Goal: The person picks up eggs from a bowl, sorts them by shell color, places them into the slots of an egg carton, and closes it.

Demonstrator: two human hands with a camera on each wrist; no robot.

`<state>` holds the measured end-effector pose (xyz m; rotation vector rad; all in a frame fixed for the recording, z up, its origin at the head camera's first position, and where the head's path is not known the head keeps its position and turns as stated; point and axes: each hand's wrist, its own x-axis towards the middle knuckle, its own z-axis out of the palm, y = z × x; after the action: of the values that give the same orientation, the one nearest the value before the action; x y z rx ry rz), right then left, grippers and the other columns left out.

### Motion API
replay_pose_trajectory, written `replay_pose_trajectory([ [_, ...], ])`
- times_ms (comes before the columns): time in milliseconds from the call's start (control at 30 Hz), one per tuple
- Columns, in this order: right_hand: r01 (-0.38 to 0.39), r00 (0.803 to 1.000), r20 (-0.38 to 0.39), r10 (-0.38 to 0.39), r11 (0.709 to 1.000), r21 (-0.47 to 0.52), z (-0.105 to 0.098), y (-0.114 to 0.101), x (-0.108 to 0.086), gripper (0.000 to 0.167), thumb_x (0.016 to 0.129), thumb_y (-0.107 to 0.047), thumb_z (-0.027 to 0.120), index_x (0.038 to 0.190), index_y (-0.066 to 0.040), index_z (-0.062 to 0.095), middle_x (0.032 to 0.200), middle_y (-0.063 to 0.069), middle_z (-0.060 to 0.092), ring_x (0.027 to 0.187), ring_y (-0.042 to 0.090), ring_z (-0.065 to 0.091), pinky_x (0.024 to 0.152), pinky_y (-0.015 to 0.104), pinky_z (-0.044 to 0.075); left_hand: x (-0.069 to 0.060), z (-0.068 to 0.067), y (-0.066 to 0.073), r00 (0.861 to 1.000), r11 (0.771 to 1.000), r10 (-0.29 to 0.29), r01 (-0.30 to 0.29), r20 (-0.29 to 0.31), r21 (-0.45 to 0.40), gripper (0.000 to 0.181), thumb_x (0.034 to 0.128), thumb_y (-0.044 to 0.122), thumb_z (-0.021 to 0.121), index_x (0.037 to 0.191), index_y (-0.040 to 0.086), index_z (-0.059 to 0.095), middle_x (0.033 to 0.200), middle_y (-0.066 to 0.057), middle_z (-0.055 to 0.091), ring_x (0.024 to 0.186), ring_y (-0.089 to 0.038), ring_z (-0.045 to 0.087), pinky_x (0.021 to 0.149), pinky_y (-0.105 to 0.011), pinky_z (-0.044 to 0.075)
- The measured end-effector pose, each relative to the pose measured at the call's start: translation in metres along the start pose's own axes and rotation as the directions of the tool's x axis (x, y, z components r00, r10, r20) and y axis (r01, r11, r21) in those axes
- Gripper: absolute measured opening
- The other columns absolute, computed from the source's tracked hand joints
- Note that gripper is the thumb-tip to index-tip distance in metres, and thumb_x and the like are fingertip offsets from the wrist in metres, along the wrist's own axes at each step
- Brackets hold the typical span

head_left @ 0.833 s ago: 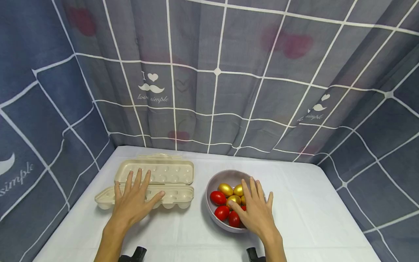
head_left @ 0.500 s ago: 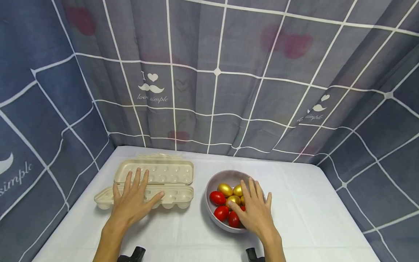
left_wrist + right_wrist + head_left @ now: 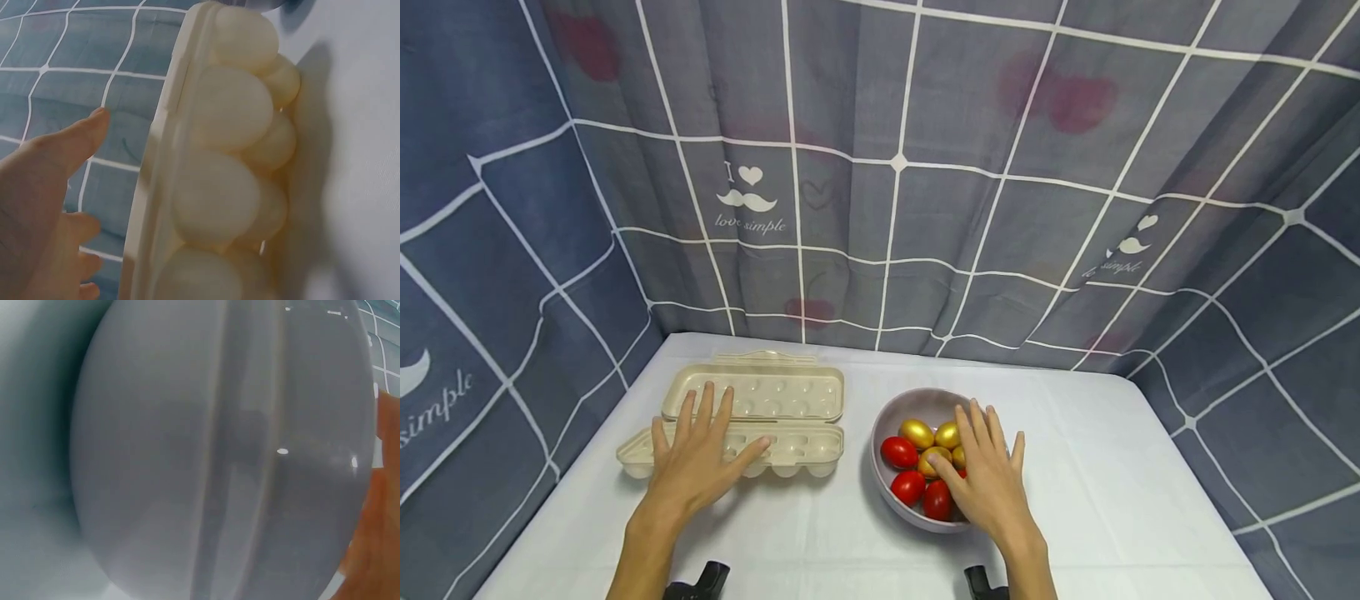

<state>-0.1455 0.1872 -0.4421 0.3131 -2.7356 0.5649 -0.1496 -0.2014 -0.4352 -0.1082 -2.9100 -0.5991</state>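
grey checked curtain (image 3: 842, 75) hangs behind and along both sides of a white-covered surface (image 3: 1120, 483), and the surface's far edge runs behind the bowl (image 3: 927, 403), which serves as landmark here. gold eggs (image 3: 917, 433) and red eggs (image 3: 899, 452) lie together inside the bowl, some of them hidden; its raised wall probably stops such round things from rolling away. left of the bowl, and apart from it, sits a cream egg carton (image 3: 801, 442), its lid (image 3: 786, 392) laid back toward the curtain so that its hollows face up, presumably to leave them reachable from above.

both hands are well apart from each other, fingers straight and spread, clamped on nothing. the left hand (image 3: 695, 462) is over the carton, left of the bowl; the right hand (image 3: 988, 479) is over the bowl's right side, thumb above the eggs. whether it touches the bowl or an egg, i cannot tell.

as for edges, the bowl's rim stands as a lip that fingers would have to clear. a gap of white cloth parts the bowl from the carton, and the widest room for moving seems to be right of the bowl, with more in front of it.
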Motion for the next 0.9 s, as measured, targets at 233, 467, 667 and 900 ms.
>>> replay_pose_trajectory([
  [233,0.086,0.983,-0.171,-0.061,0.985,0.148,-0.003,0.001,0.000,0.066,0.091,-0.034,0.072,0.144,-0.001,0.048,0.148,0.016,0.047,0.139,0.035,0.036,0.111,0.064,0.021,-0.005,-0.012,-0.031,0.996,0.995,-0.089,0.089,0.016,0.037,0.103,0.0890,0.074,0.044,0.155,0.000,0.020,0.158,-0.033,0.003,0.142,-0.054,-0.008,0.092,-0.080,-0.019],
  [467,0.158,0.950,-0.308,-0.050,0.928,0.336,-0.003,-0.002,0.004,0.048,0.085,-0.012,0.078,0.129,0.001,0.062,0.122,0.011,0.064,0.100,0.024,0.066,0.085,0.040,0.056,-0.012,-0.022,-0.076,0.969,0.981,-0.174,0.187,0.174,-0.060,0.105,0.0924,0.072,0.040,0.154,-0.005,0.005,0.149,-0.045,-0.002,0.137,-0.060,-0.014,0.092,-0.084,-0.008],
  [667,0.161,0.944,-0.329,-0.007,0.883,0.442,0.002,-0.002,0.006,0.046,0.083,-0.004,0.079,0.125,0.002,0.063,0.117,0.010,0.066,0.099,0.022,0.065,0.080,0.041,0.057,-0.024,-0.016,-0.086,0.975,0.969,-0.130,0.163,0.180,-0.184,0.107,0.0922,0.061,0.055,0.153,-0.009,0.002,0.146,-0.050,0.003,0.137,-0.062,-0.007,0.097,-0.081,0.005],
  [900,0.121,0.956,-0.289,0.037,0.853,0.507,0.004,-0.005,0.003,0.049,0.084,-0.009,0.079,0.129,0.000,0.061,0.118,0.010,0.063,0.104,0.025,0.062,0.082,0.040,0.057,-0.034,-0.009,-0.087,0.975,0.950,-0.136,0.179,0.176,-0.256,0.113,0.0896,0.055,0.065,0.153,-0.008,-0.004,0.147,-0.049,-0.006,0.138,-0.061,-0.010,0.099,-0.080,0.006],
])
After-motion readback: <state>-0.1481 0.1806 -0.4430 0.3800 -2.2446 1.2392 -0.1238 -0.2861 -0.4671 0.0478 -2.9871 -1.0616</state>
